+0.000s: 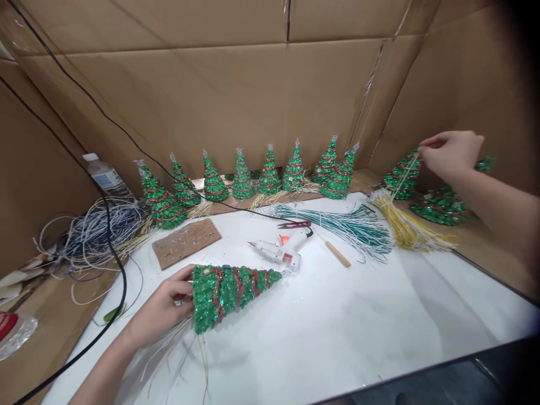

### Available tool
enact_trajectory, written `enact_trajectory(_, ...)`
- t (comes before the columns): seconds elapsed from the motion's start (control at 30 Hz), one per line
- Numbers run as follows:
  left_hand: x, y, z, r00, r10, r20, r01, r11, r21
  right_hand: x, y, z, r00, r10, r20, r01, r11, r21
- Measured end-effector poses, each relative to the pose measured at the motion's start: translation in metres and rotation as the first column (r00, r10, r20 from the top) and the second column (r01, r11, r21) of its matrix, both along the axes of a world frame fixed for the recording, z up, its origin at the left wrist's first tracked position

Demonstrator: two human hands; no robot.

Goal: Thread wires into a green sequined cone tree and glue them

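Note:
My left hand [162,306] grips the base of a green glitter tree [230,289] wound with red trim. The tree lies on its side over the white table [337,332], tip pointing right, thin pale wires trailing from its base. My right hand [449,151] is raised at the far right, fingers pinched on one thin yellow strand [403,180] drawn up from a bundle of yellow strands [407,228]. That hand hovers just in front of more green trees [400,174] on the right ledge.
A row of finished green trees [242,177] lines the cardboard back wall. A white glue gun [280,250], red snips [295,225], a wooden-handled awl [337,254], green wires [350,225] and a cardboard piece [185,242] lie mid-table. Coiled cables [97,230] and a water bottle [103,174] sit left.

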State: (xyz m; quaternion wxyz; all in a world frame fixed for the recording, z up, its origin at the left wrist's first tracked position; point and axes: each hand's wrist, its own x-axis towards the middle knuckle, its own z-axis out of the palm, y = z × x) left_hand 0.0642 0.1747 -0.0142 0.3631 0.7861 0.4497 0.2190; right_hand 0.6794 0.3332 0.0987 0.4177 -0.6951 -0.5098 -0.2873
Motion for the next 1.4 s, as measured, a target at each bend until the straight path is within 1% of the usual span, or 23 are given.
enact_trajectory(0.07, 0.001, 0.000, 0.000, 1.000, -0.002, -0.003, 0.002, 1.000, 0.006, 0.001, -0.002, 0.011, 0.997, -0.037, -0.073, 0.029, 0.994, -0.108)
enact_trajectory(0.1, 0.002, 0.000, 0.001, 1.000, -0.003, -0.007, 0.003, 1.000, 0.010, 0.000, -0.004, 0.016, 0.992, -0.066, -0.103, 0.052, 0.989, -0.138)
enact_trajectory(0.17, 0.002, 0.000, 0.001, 1.000, -0.004, -0.014, 0.005, 1.000, 0.020, -0.003, -0.008, 0.025, 0.979, -0.130, -0.159, 0.107, 0.984, -0.144)
enact_trajectory(0.23, 0.002, 0.000, 0.000, 1.000, -0.003, -0.021, 0.004, 1.000, 0.025, -0.011, -0.015, 0.030, 0.959, -0.161, -0.235, 0.141, 0.985, -0.098)
enact_trajectory(0.3, 0.002, 0.001, 0.000, 1.000, 0.000, -0.028, 0.000, 1.000, 0.028, -0.021, -0.025, 0.034, 0.944, -0.136, -0.302, 0.125, 0.991, -0.057)
enact_trajectory(0.37, 0.002, 0.001, 0.000, 1.000, 0.002, -0.027, -0.001, 0.999, 0.033, -0.034, -0.036, 0.037, 0.940, -0.105, -0.324, 0.096, 0.994, -0.044)
enact_trajectory(0.47, 0.002, 0.001, 0.000, 1.000, -0.002, -0.011, 0.002, 1.000, 0.021, -0.051, -0.052, 0.044, 0.956, -0.062, -0.288, 0.054, 0.998, -0.037)
enact_trajectory(0.6, 0.001, 0.001, -0.002, 1.000, -0.005, -0.004, 0.005, 1.000, 0.011, -0.071, -0.070, 0.048, 0.979, 0.010, -0.205, -0.006, 1.000, 0.018)
enact_trajectory(0.67, 0.000, 0.001, -0.002, 1.000, -0.010, -0.005, 0.010, 1.000, 0.021, -0.082, -0.079, 0.043, 0.986, 0.080, -0.143, -0.073, 0.996, 0.056)
enact_trajectory(0.77, 0.000, 0.002, -0.003, 1.000, -0.013, -0.011, 0.014, 1.000, 0.027, -0.101, -0.095, 0.022, 0.966, 0.256, 0.025, -0.257, 0.965, 0.055)
enact_trajectory(0.8, -0.001, 0.002, -0.003, 1.000, -0.014, -0.012, 0.014, 1.000, 0.028, -0.108, -0.101, 0.013, 0.942, 0.319, 0.099, -0.325, 0.945, 0.042)
enact_trajectory(0.87, -0.001, 0.002, -0.003, 1.000, -0.019, -0.013, 0.019, 0.999, 0.032, -0.122, -0.112, -0.006, 0.867, 0.428, 0.257, -0.448, 0.894, 0.024)
enact_trajectory(0.93, -0.002, 0.002, -0.003, 0.999, -0.027, -0.019, 0.028, 0.999, 0.045, -0.134, -0.123, -0.022, 0.802, 0.481, 0.354, -0.526, 0.849, 0.038)
enact_trajectory(1.0, -0.003, 0.002, -0.003, 0.999, -0.033, -0.032, 0.035, 0.998, 0.055, -0.143, -0.133, -0.033, 0.791, 0.497, 0.356, -0.550, 0.833, 0.059)
enact_trajectory(1.07, -0.002, 0.003, -0.003, 0.999, -0.034, -0.041, 0.037, 0.997, 0.060, -0.149, -0.142, -0.040, 0.799, 0.519, 0.304, -0.564, 0.823, 0.076)
enact_trajectory(1.17, -0.002, 0.003, -0.003, 0.999, -0.033, -0.038, 0.035, 0.998, 0.049, -0.154, -0.152, -0.043, 0.793, 0.565, 0.227, -0.595, 0.798, 0.092)
enact_trajectory(1.23, -0.001, 0.003, -0.002, 0.999, -0.032, -0.032, 0.033, 0.999, 0.031, -0.158, -0.157, -0.044, 0.782, 0.587, 0.207, -0.613, 0.785, 0.088)
enact_trajectory(1.3, -0.001, 0.003, -0.002, 0.999, -0.027, -0.021, 0.027, 0.999, 0.019, -0.162, -0.160, -0.044, 0.768, 0.599, 0.227, -0.628, 0.774, 0.081)
enact_trajectory(1.4, 0.000, 0.003, -0.001, 1.000, -0.024, -0.009, 0.024, 0.999, 0.022, -0.169, -0.161, -0.044, 0.737, 0.606, 0.299, -0.649, 0.758, 0.066)
